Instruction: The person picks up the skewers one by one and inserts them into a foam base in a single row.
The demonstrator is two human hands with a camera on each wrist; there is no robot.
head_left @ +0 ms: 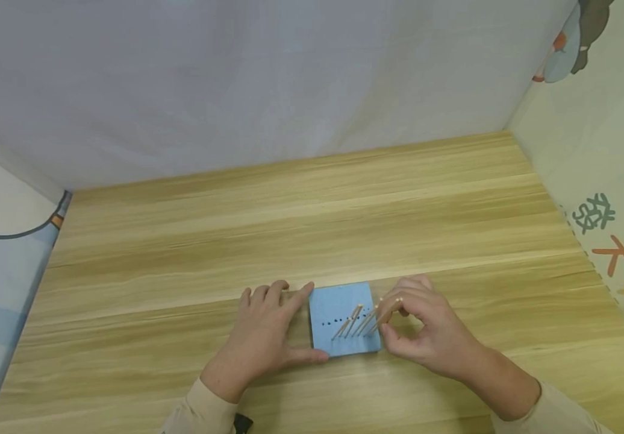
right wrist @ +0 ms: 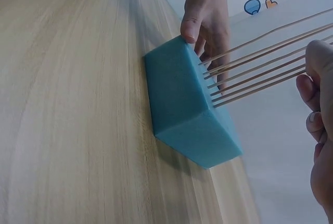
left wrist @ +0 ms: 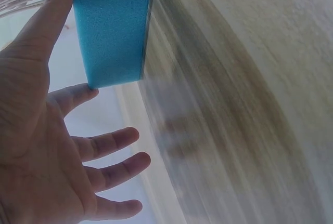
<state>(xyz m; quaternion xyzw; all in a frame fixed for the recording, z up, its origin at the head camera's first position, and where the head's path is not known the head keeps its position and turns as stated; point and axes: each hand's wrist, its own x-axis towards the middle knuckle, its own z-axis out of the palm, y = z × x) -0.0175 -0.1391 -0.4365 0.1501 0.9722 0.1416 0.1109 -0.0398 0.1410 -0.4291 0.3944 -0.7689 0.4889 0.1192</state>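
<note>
A light blue foam block point(head_left: 339, 298) sits on the wooden table, with a row of small dark holes across its top. Several thin wooden sticks point(right wrist: 244, 45) stand in a row along its near side, leaning right in the head view. My left hand point(head_left: 260, 334) holds the block at its left side, thumb at the near corner and index fingertip at the far corner; its other fingers are spread off the foam. At the right side, thumb and index finger of my right hand point(head_left: 436, 328) pinch a wooden stick point(right wrist: 260, 86) at the row's right end, partly hidden by the fingers.
The wood-grain table point(head_left: 290, 223) stretches behind the block to a grey-white cloth backdrop point(head_left: 268, 90). Printed panels stand along the left and right table edges. A small black object point(head_left: 243, 423) shows beside the left sleeve at the bottom.
</note>
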